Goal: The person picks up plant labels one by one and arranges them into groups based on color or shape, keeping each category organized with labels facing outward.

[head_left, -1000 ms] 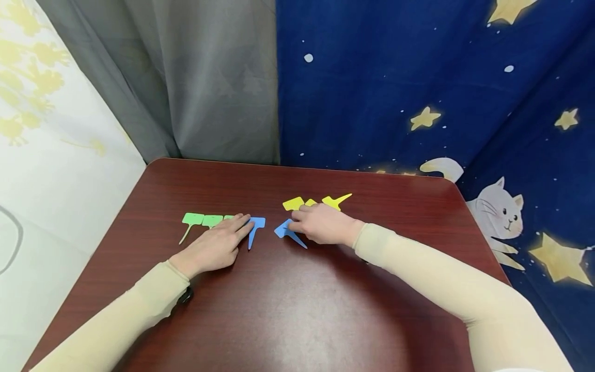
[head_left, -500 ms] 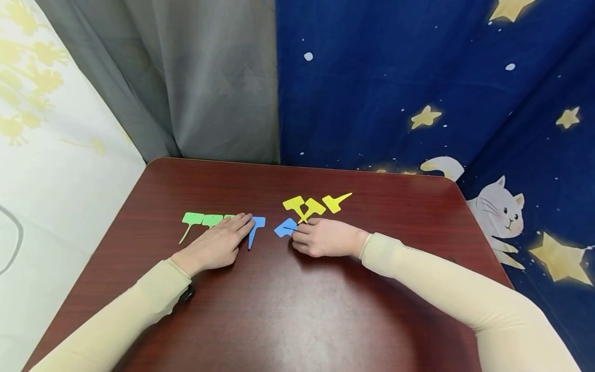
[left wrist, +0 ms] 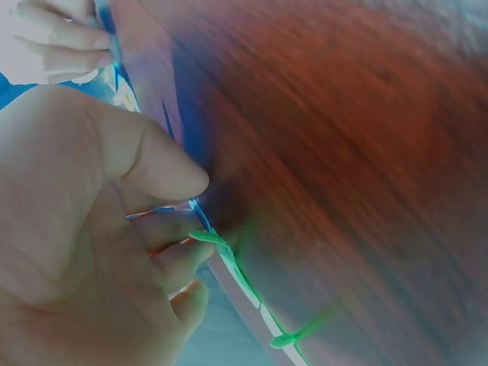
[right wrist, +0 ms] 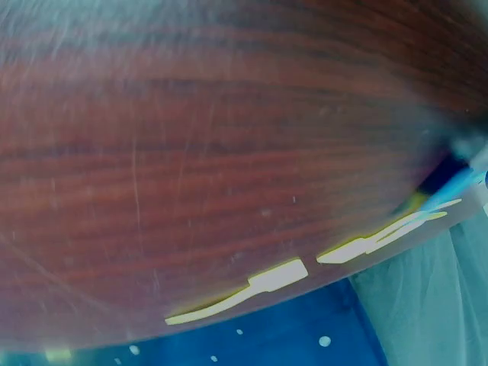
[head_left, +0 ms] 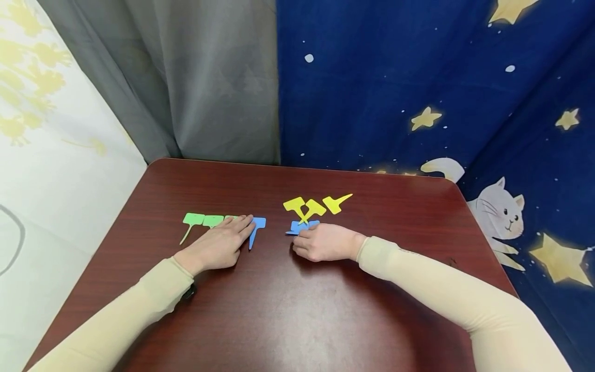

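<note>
In the head view, we see the left hand (head_left: 219, 244) lying with straight fingers upon a row on the worktop (head_left: 297, 315): three green tags (head_left: 214, 219), the third partly covered, and one blue tag (head_left: 260, 222) at the right end. The right hand (head_left: 330, 242), just near of three yellow tags (head_left: 294, 203), has curled fingers, which seem to pinch a second blue tag (head_left: 295, 226); whether more blue lies there, we cannot tell. We judge the step is lining up; the next move calls for turning this piece straight.

In the left wrist view, the thumb (left wrist: 179, 171) is beside blue, and two greens show.

In the right wrist view, we count three yellows.
</note>
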Available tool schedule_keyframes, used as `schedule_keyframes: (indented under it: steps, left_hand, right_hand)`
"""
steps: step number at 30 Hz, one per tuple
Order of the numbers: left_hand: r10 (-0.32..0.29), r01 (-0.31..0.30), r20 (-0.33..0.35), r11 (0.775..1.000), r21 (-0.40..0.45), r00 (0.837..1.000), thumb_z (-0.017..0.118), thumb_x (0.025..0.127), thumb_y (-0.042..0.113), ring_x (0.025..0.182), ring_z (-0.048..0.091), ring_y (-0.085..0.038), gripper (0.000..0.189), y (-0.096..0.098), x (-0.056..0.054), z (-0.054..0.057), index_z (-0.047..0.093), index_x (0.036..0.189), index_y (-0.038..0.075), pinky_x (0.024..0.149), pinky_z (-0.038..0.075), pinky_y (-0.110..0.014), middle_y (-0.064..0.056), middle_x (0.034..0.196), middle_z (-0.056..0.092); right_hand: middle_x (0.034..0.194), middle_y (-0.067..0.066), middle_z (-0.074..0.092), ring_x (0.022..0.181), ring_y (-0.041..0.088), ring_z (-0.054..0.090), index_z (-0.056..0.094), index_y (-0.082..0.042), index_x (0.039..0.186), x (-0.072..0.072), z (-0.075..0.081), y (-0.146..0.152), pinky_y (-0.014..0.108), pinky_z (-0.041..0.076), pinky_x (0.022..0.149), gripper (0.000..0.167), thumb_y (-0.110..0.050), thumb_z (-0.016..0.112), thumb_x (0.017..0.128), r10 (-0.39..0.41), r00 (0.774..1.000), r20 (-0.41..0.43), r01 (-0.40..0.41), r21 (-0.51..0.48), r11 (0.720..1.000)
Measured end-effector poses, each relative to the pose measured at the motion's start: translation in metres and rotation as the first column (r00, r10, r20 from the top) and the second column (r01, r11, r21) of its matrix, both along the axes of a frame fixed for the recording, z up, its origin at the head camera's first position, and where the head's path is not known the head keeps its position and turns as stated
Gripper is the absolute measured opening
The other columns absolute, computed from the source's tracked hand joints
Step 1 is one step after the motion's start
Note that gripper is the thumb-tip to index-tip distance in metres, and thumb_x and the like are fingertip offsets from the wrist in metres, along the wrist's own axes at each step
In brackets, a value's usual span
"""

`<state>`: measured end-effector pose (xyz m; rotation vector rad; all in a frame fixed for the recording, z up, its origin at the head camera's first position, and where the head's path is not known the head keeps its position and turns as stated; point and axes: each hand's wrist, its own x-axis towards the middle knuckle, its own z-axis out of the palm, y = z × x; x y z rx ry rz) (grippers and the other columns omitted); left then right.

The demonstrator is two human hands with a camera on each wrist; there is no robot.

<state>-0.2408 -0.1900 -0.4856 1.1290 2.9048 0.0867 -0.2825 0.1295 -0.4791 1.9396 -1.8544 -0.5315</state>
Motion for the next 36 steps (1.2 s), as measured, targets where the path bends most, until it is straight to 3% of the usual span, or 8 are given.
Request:
schedule_keyframes:
  steps: [5,11,17,22,25,31,36]
  left_hand:
    - [-0.009,0.009,0.001,1.000,-0.015,1.000,0.059,0.088,0.005,0.142,0.038,-0.039,0.063,0.001,0.000,0.001,0.044,0.148,-0.007,0.115,0.030,-0.055,-0.026,0.155,0.038]
    - [-0.027,0.027,-0.015,1.000,0.002,1.000,0.056,0.092,0.004,0.139,0.043,-0.041,0.054,0.001,-0.001,0.002,0.050,0.145,-0.004,0.114,0.031,-0.056,-0.029,0.150,0.043]
    - [-0.022,0.022,0.003,1.000,-0.022,1.000,0.056,0.092,0.003,0.140,0.042,-0.040,0.055,0.002,-0.003,0.004,0.049,0.146,-0.004,0.115,0.028,-0.056,-0.029,0.150,0.043]
    - [-0.019,0.020,0.011,0.999,-0.036,1.000,0.055,0.093,0.005,0.140,0.041,-0.039,0.055,0.003,-0.004,0.004,0.048,0.147,-0.004,0.116,0.027,-0.056,-0.028,0.151,0.042]
    - [-0.014,0.015,0.022,0.999,-0.037,1.000,0.055,0.093,0.006,0.141,0.040,-0.039,0.055,0.003,-0.004,0.005,0.047,0.147,-0.003,0.117,0.026,-0.055,-0.028,0.152,0.040]
    - [-0.008,0.010,0.037,0.999,-0.038,0.999,0.055,0.093,0.006,0.142,0.039,-0.039,0.056,0.004,-0.003,0.007,0.047,0.148,-0.003,0.117,0.026,-0.055,-0.028,0.153,0.040]
    - [-0.002,0.004,0.047,0.999,-0.052,0.999,0.055,0.093,0.006,0.142,0.038,-0.039,0.056,0.005,-0.004,0.007,0.046,0.148,-0.003,0.116,0.027,-0.055,-0.027,0.153,0.039]
  right_hand:
    - [0.100,0.003,0.066,0.088,0.014,0.064,0.070,-0.006,0.110,-0.006,0.000,0.001,0.027,0.057,0.072,0.020,-0.014,0.061,0.094,-0.025,0.980,0.197,0.064,-0.194,0.979]
    - [0.087,-0.002,0.063,0.074,0.011,0.062,0.069,-0.008,0.100,-0.019,0.007,0.004,0.026,0.055,0.062,0.012,-0.013,0.065,0.090,-0.051,0.941,0.333,0.199,-0.426,0.883]
    - [0.083,-0.004,0.064,0.066,0.008,0.055,0.070,-0.010,0.096,-0.031,0.018,0.007,0.024,0.051,0.058,0.009,-0.009,0.068,0.088,-0.089,0.887,0.454,0.339,-0.507,0.793]
    - [0.083,-0.006,0.064,0.064,0.005,0.052,0.072,-0.010,0.096,-0.039,0.030,0.005,0.021,0.047,0.057,0.009,-0.008,0.069,0.088,-0.098,0.853,0.513,0.405,-0.532,0.743]
    - [0.082,-0.008,0.063,0.063,0.005,0.053,0.072,-0.011,0.096,-0.041,0.034,0.000,0.021,0.047,0.057,0.008,-0.008,0.068,0.089,-0.090,0.842,0.532,0.417,-0.533,0.736]
    - [0.087,-0.008,0.067,0.065,0.003,0.056,0.072,-0.013,0.101,-0.040,0.035,-0.014,0.018,0.047,0.059,0.011,-0.010,0.068,0.090,-0.067,0.817,0.573,0.415,-0.503,0.758]
    - [0.093,-0.007,0.070,0.068,0.000,0.055,0.074,-0.011,0.104,-0.038,0.036,-0.029,0.017,0.047,0.060,0.013,-0.012,0.068,0.093,-0.058,0.818,0.573,0.399,-0.493,0.773]
